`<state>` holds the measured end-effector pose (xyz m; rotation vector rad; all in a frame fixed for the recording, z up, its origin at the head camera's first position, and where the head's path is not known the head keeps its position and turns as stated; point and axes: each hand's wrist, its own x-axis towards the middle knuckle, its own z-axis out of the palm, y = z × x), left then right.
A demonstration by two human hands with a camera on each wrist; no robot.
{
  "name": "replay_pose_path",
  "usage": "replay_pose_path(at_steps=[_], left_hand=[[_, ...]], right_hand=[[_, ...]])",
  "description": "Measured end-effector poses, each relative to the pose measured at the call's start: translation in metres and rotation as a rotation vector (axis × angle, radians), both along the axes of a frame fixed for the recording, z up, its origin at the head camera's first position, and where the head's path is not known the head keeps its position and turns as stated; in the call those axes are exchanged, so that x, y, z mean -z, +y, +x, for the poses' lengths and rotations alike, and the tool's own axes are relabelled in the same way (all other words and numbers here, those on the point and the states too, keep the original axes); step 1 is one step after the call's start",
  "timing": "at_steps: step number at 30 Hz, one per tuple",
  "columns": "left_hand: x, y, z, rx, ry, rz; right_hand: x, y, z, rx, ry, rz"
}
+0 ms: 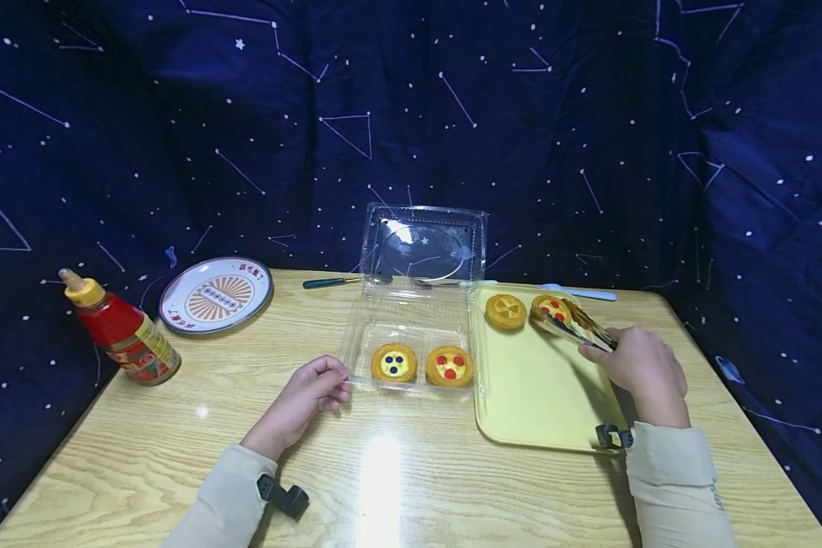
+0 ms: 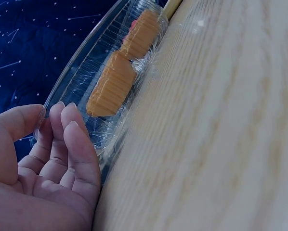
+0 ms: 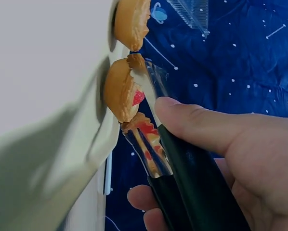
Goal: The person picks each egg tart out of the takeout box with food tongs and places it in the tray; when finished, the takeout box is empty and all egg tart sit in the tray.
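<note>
My right hand [image 1: 644,371] grips metal tongs [image 3: 182,163] with dark handles. The tongs' scalloped tips stand around a red-dotted tart [image 1: 551,308] on the yellow tray [image 1: 548,403]; whether they press it I cannot tell. Beside it on the tray sits a tart with a crossed top [image 1: 505,312]. With thumb and fingers, my left hand [image 1: 310,396] pinches the near left rim of a clear plastic box [image 1: 421,323], its lid raised. Inside the box lie a blue-dotted tart [image 1: 393,363] and another red-dotted tart [image 1: 449,367].
A white patterned plate [image 1: 215,295] and a red sauce bottle [image 1: 119,327] stand at the left. Behind the box lies a dark-handled utensil [image 1: 325,282]. A light blue fork [image 1: 578,292] lies behind the tray. A dark blue curtain [image 1: 411,137] hangs at the table's back edge.
</note>
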<state>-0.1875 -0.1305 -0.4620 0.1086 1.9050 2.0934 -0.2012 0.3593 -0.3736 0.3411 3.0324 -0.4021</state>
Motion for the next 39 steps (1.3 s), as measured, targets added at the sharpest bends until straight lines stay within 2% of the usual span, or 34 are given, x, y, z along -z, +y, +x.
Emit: replay_pose_path(at_steps=[6,9,17,23,33,39], left_hand=[[0.000,0.000,0.000,0.001,0.005,0.003],[0.000,0.001,0.000,0.000,0.003,0.005],[0.000,0.001,-0.002,-0.009,-0.005,0.001],[0.000,0.000,-0.001,0.000,-0.007,0.012],[0.001,0.001,-0.002,0.002,0.005,0.024],[0.001,0.002,-0.002,0.002,0.010,0.027]], right_hand=[[0.001,-0.002,-0.001,0.019,-0.040,-0.006],[-0.001,-0.002,0.000,0.014,-0.035,-0.007],[-0.012,-0.007,0.007,-0.046,0.106,-0.009],[-0.021,-0.016,0.010,-0.085,0.166,-0.034],[-0.028,-0.044,0.013,-0.231,0.284,-0.107],[-0.026,-0.061,0.015,-0.354,0.336,-0.178]])
